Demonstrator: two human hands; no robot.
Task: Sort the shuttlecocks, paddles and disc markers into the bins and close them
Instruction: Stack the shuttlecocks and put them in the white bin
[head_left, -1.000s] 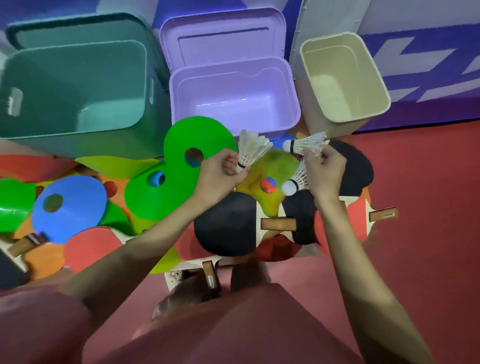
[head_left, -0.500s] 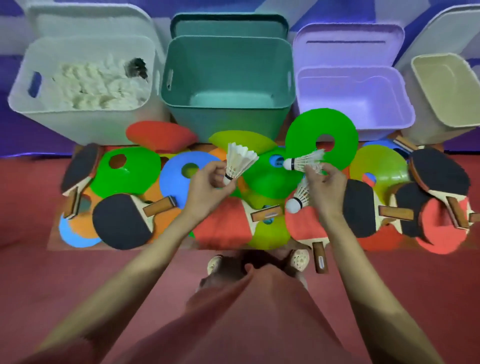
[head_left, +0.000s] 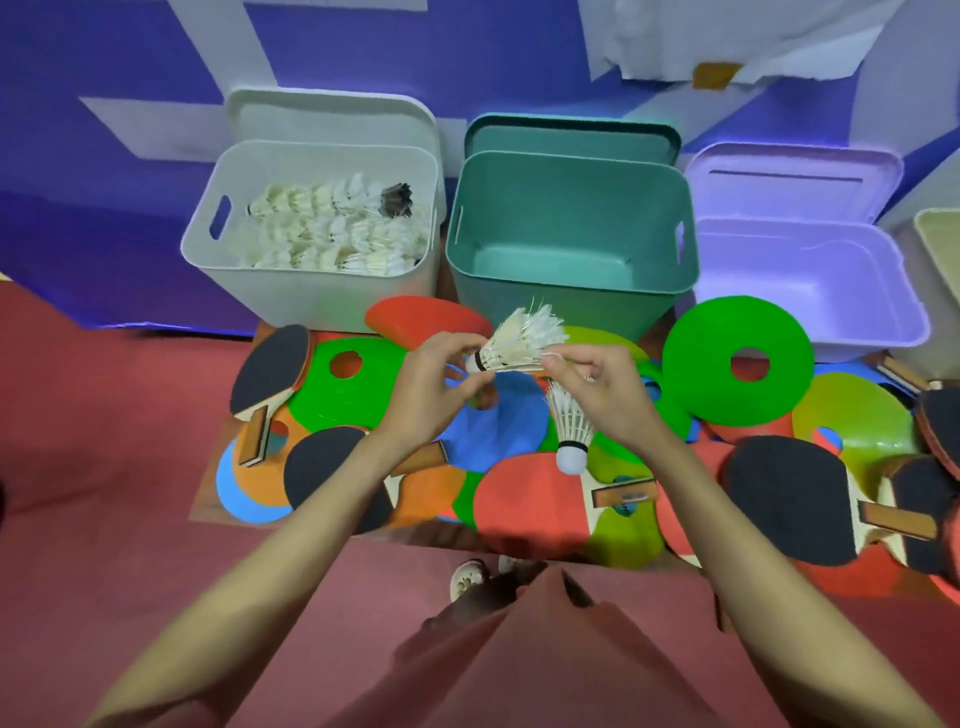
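My left hand (head_left: 434, 389) pinches the cork end of a white feather shuttlecock (head_left: 519, 345) that lies sideways. My right hand (head_left: 597, 387) meets it at the feathers and holds a second shuttlecock (head_left: 569, 431) that hangs cork down. Both hands hover over a pile of disc markers and paddles on the floor, among them a green disc (head_left: 737, 361) and a black-faced paddle (head_left: 789, 499). Behind the pile stands a white bin (head_left: 311, 296) with several shuttlecocks, a teal bin (head_left: 571, 296) with nothing in it, and a lilac bin (head_left: 904, 322), all with lids up.
A beige bin (head_left: 940, 234) shows at the right edge. Purple and white wall panels rise behind the bins. Red floor spreads to the left and near me. A foot (head_left: 467, 577) shows below the pile's front edge.
The view swung left, bringing the white bin into sight. My hands came together, and the shuttlecock from my right hand's top now joins the one in my left.
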